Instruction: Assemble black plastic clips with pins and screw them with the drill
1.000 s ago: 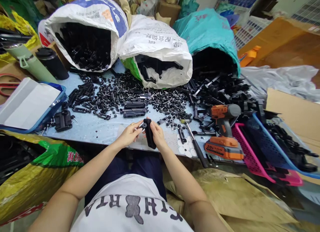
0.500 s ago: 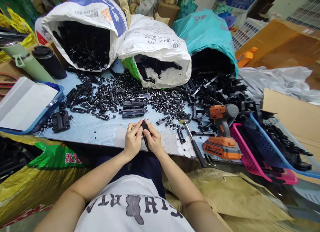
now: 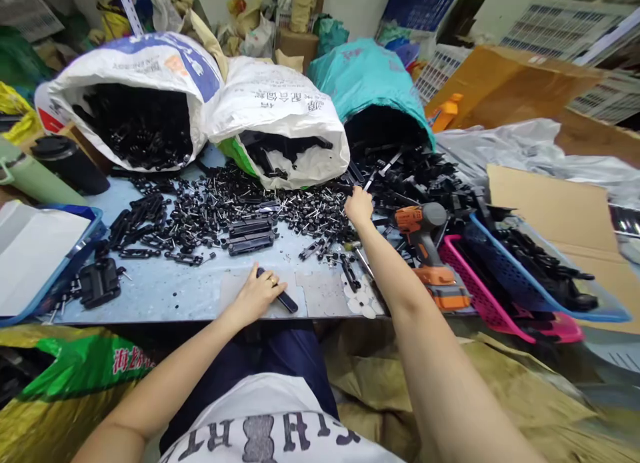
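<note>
The left forearm (image 3: 175,366) slants in from the near left, and the left hand (image 3: 257,293) rests low by the table's (image 3: 150,290) near edge, back upward, fingers curled over a black part (image 3: 287,302) and holding it against the surface. The part is long, narrow and dark with a slight sheen — its far-left tip peeks past the fingers, its rounded near-right end lies in view, its middle is covered. The right arm (image 3: 415,303) stretches far across, passing over part of the orange drill (image 3: 426,248), with the right hand (image 3: 359,208) at the heaped black pieces (image 3: 320,210) near the teal sack's (image 3: 370,73) mouth — its fingertips are hidden, so I cannot tell whether it grips anything
</note>
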`<state>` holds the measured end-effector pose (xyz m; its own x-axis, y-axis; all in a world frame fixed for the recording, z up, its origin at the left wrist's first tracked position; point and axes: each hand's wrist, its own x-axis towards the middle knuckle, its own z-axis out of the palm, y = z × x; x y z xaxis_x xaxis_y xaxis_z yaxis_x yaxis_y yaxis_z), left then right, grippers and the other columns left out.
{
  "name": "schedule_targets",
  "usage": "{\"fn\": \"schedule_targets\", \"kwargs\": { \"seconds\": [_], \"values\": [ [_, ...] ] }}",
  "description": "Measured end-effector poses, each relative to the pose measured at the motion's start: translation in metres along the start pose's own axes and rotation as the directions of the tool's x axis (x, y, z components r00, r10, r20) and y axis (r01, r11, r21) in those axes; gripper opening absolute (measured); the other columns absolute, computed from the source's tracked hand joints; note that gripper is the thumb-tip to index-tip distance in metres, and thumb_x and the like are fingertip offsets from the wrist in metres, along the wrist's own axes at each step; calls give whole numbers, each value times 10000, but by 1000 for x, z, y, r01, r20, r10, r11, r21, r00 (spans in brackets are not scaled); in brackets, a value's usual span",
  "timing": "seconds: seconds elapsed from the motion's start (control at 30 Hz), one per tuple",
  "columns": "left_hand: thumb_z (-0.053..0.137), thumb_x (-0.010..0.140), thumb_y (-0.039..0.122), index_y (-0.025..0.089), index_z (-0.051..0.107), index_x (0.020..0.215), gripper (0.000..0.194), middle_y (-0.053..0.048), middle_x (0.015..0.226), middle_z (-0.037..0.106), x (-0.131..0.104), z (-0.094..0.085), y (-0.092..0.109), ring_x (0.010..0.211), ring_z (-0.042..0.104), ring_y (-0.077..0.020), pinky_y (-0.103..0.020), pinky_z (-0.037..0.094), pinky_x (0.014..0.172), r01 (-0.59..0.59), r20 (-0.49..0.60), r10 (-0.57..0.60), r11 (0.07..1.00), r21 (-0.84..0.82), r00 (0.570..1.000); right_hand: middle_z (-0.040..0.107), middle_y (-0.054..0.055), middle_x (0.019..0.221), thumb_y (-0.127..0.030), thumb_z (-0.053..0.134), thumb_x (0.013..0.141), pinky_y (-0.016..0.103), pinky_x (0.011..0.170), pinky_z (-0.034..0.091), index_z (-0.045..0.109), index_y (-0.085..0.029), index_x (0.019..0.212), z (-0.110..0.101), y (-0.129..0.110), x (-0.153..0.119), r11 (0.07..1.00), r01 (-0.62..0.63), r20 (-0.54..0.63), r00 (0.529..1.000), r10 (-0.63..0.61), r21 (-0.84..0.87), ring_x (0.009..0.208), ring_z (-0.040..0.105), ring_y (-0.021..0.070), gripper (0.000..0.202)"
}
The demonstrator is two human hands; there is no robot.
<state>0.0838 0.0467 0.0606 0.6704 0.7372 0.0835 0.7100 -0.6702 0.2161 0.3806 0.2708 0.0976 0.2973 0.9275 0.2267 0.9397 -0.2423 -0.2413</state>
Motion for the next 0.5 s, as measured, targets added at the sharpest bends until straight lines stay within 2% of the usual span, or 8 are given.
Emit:
{"fn": "schedule_targets", "kwargs": {
  "seconds": [0.03, 0.1, 0.17, 0.27, 0.4, 0.5],
  "values": [
    [385, 857, 58, 234, 520, 1213, 420, -67, 1025, 601, 3, -2, 0, 1032, 510, -207, -509, 277, 1024, 1, 17, -1, 999, 47, 1000, 534, 212, 1195, -153, 364, 876, 383, 900, 371, 462, -67, 1234, 1, 5, 16, 997, -64, 32, 997, 66, -44, 1145, 442, 286, 382],
    [388, 852, 47, 193, 495, 1232, 421, -75, 972, 594, 6, -5, 2, 943, 524, -199, -433, 365, 931, 42, 13, -44, 992, 117, 999, 553, 227, 1159, -115, 386, 847, 390, 890, 370, 474, -55, 1197, 5, 9, 35, 991, -118, 84, 989, 123, -62, 1127, 462, 289, 367],
    [393, 863, 68, 176, 491, 1230, 394, -82, 948, 585, 4, -7, 4, 908, 521, -202, -377, 398, 830, 95, -2, -96, 982, 161, 995, 570, 240, 1117, -126, 411, 838, 390, 881, 375, 497, -44, 1149, 10, 9, 43, 991, -130, 100, 986, 132, -30, 1091, 496, 285, 332],
    [382, 885, 96, 174, 495, 1229, 370, -84, 943, 579, -5, -8, 3, 896, 514, -204, -351, 392, 781, 141, 4, -144, 970, 198, 990, 591, 248, 1058, -182, 442, 838, 358, 828, 404, 514, -26, 1082, 13, 11, 42, 986, -166, 127, 978, 164, 5, 1005, 554, 275, 299],
    [370, 903, 125, 172, 501, 1234, 359, -85, 925, 572, -16, -4, -4, 890, 516, -213, -350, 398, 756, 218, 19, -226, 958, 187, 974, 609, 179, 1040, -202, 472, 819, 303, 766, 414, 423, -59, 1164, 2, 29, 18, 984, -175, 110, 979, 172, 24, 928, 584, 231, 376],
    [421, 906, 203, 200, 489, 1246, 347, -88, 971, 567, -15, 0, -3, 920, 520, -222, -356, 406, 774, 230, 30, -235, 967, 112, 972, 630, 100, 945, -272, 531, 803, 279, 686, 405, 425, -139, 1115, -16, 43, -28, 996, -2, 55, 998, -3, 92, 827, 589, 210, 355]
  ]
}}
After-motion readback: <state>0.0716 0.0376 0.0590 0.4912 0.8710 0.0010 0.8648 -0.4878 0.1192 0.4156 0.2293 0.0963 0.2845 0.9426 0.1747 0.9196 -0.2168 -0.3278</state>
